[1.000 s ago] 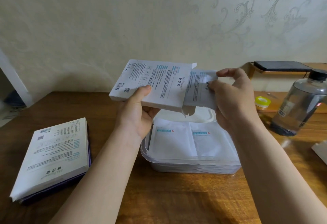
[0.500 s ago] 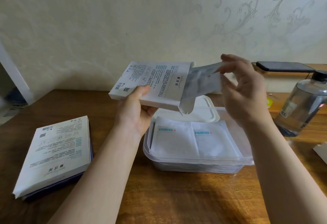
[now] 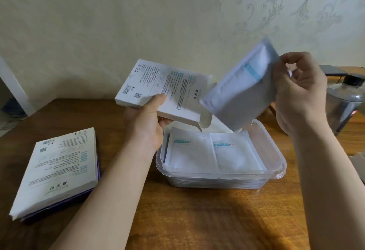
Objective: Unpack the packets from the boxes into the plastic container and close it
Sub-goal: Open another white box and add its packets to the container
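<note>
The tabletop point(image 3: 197, 220) carries the clear plastic container point(image 3: 217, 175), which is open, with two white packets point(image 3: 213, 151) lying flat side by side on top of its contents. Well to its left lies a spare box point(image 3: 57, 170) on something purple. Above the container's far edge, my left grip point(image 3: 146, 123) curls round the opened box point(image 3: 167, 89), thumb on top, end flap hanging down. My right grip point(image 3: 300, 95) pinches the upper edge of a blurred, tilted packet point(image 3: 239, 95), whose low corner is just beside the box's mouth. To do this well, I'd level it over the container, square it with the packets beneath and lay it flat, so the stack sits low enough for closing.
</note>
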Motion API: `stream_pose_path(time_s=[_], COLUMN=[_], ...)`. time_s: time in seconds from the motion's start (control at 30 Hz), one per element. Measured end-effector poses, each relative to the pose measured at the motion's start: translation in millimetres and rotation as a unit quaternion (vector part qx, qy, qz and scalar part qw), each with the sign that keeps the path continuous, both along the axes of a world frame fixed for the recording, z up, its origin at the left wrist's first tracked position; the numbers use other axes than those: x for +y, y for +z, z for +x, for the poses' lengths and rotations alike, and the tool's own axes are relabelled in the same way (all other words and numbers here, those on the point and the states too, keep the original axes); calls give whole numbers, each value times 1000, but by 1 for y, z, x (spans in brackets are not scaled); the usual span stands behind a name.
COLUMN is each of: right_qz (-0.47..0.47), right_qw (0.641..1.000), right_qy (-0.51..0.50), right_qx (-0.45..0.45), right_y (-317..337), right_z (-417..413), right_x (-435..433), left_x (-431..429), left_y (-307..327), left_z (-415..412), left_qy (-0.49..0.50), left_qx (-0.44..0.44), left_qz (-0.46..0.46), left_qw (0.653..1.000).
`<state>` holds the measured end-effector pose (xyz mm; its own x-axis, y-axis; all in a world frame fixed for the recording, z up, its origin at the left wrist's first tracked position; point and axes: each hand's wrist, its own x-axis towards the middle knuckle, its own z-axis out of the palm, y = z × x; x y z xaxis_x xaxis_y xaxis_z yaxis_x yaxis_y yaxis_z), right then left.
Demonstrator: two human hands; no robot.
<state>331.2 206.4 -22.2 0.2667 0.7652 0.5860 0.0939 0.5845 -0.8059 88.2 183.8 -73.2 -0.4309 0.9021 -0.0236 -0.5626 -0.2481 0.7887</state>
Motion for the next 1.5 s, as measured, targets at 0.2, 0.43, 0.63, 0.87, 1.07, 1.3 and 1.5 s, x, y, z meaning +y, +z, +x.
stream_pose_path(time_s=[0.2, 0.43, 0.63, 0.87, 1.07, 1.3, 1.5], right_qz=[-58, -156, -221, -217, -334, -336, -344], right_qw=[981, 938, 828, 739, 604, 559, 554], right_qy=[26, 71, -25, -1, 138, 147, 151], right_qx=[-182, -303, -515, -638, -710, -743, -743], right_y=[-13, -30, -34, -18, -22, -29, -33], right_z=[-6, -7, -10, -21, -33, -30, -31], right_x=[0, 9, 13, -9, -19, -11, -9], left_x=[2, 5, 6, 7, 5, 6, 6], left_y=[-6, -9, -10, -11, -10, -13, -12], left_z=[3, 3, 5, 3, 5, 4, 5], left_qy=[7, 31, 31, 30, 27, 18, 21], left_qx=[-12, -47, -14, -17, -16, -13, -7], left_qz=[7, -2, 2, 2, 0, 4, 3], left_qw=[1000, 998, 999, 999, 1000, 1000, 1000])
